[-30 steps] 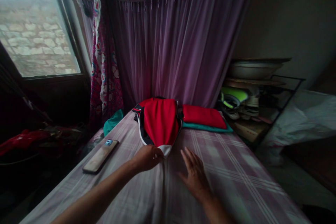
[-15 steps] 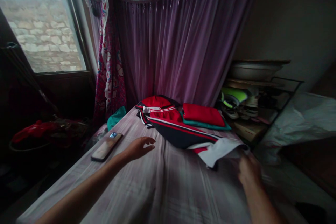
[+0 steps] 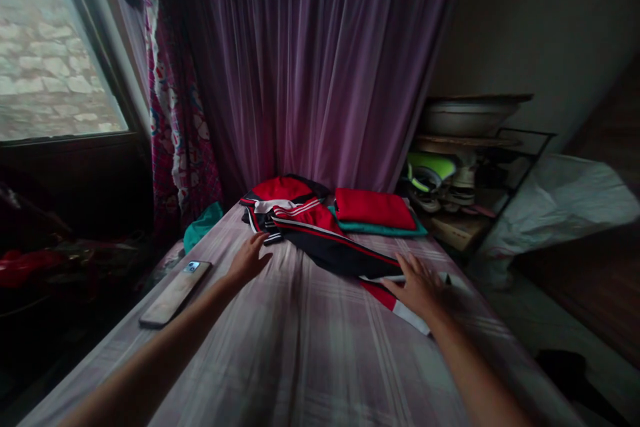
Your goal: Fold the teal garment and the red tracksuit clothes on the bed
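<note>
A red, navy and white track jacket (image 3: pixel 340 255) lies loosely spread across the bed, its striped sleeve running toward the right. My right hand (image 3: pixel 417 287) rests over the white and red end of the jacket at the right, fingers spread. Beside the dark striped edge at the jacket's left is my left hand (image 3: pixel 250 259), its fingers apart and holding nothing; whether its fingertips touch the cloth I cannot tell. Behind the jacket, a folded red garment (image 3: pixel 373 209) sits on a folded teal one (image 3: pixel 385 231).
A phone (image 3: pixel 175 295) lies face down near the left edge of the checked bed sheet (image 3: pixel 330 360). Purple curtains (image 3: pixel 320 80) hang behind. At the right stand a rack (image 3: pixel 525 150) with shoes and a basin, and a white plastic bag (image 3: pixel 565 207).
My right hand has let go of the white end of the jacket and moved left onto it; that end now lies lower. My left hand has moved forward toward the jacket. The view has shifted right.
</note>
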The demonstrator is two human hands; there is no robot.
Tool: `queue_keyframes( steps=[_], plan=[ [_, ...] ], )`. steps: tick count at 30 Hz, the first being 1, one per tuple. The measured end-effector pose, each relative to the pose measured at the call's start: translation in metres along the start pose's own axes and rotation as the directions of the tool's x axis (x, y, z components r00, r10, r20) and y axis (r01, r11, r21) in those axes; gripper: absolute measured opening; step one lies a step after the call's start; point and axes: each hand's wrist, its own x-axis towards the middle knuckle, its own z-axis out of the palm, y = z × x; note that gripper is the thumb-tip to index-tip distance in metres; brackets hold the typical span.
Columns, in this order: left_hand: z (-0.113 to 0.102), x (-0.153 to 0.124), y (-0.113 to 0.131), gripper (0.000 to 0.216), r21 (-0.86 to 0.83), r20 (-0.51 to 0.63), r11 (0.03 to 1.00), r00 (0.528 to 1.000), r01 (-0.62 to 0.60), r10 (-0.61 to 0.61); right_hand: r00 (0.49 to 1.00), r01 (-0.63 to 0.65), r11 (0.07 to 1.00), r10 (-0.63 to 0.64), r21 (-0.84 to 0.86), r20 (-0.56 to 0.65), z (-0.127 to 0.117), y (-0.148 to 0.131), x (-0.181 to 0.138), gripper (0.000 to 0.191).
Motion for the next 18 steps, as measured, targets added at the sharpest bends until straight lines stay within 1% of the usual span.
queue_keyframes(
  steps=[2, 4, 6, 7, 10, 12, 14, 15, 18],
  plan=[
    [-0.001, 0.021, 0.002, 0.060, 0.069, -0.014, 0.997, 1.000, -0.021, 0.022, 0.993, -0.010, 0.998, 0.017, -0.067, 0.117, -0.001, -0.006, 0.008, 0.074],
    [-0.004, 0.044, 0.005, 0.067, 0.151, 0.004, 0.988, 1.000, -0.028, 0.028, 0.971, -0.011, 0.996, 0.031, -0.085, 0.236, -0.004, -0.008, 0.012, 0.078],
    [-0.008, 0.068, 0.006, 0.072, 0.231, 0.056, 0.972, 0.998, -0.043, 0.031, 0.948, -0.006, 0.997, 0.032, -0.083, 0.316, -0.009, -0.008, 0.015, 0.074],
    [-0.010, 0.079, 0.006, 0.072, 0.263, 0.094, 0.963, 0.995, -0.063, 0.039, 0.941, 0.012, 0.997, 0.013, -0.070, 0.338, -0.011, -0.008, 0.015, 0.066],
    [-0.008, 0.106, 0.002, 0.062, 0.308, 0.207, 0.939, 0.974, -0.153, 0.091, 0.933, 0.099, 0.995, -0.097, 0.012, 0.346, -0.019, -0.007, 0.017, 0.035],
    [-0.003, 0.118, -0.002, 0.050, 0.289, 0.244, 0.940, 0.963, -0.182, 0.112, 0.933, 0.144, 0.986, -0.164, 0.085, 0.321, -0.022, -0.005, 0.018, 0.025],
    [0.004, 0.123, -0.006, 0.039, 0.229, 0.238, 0.957, 0.963, -0.179, 0.124, 0.940, 0.148, 0.979, -0.183, 0.137, 0.289, -0.024, -0.001, 0.020, 0.024],
    [0.007, 0.123, -0.008, 0.035, 0.194, 0.229, 0.965, 0.964, -0.179, 0.133, 0.945, 0.129, 0.980, -0.168, 0.155, 0.280, -0.025, 0.001, 0.021, 0.026],
    [0.005, 0.118, -0.013, 0.024, 0.116, 0.178, 0.972, 0.967, -0.206, 0.184, 0.960, 0.011, 0.981, -0.066, 0.195, 0.273, -0.033, 0.011, 0.026, 0.032]
  ],
)
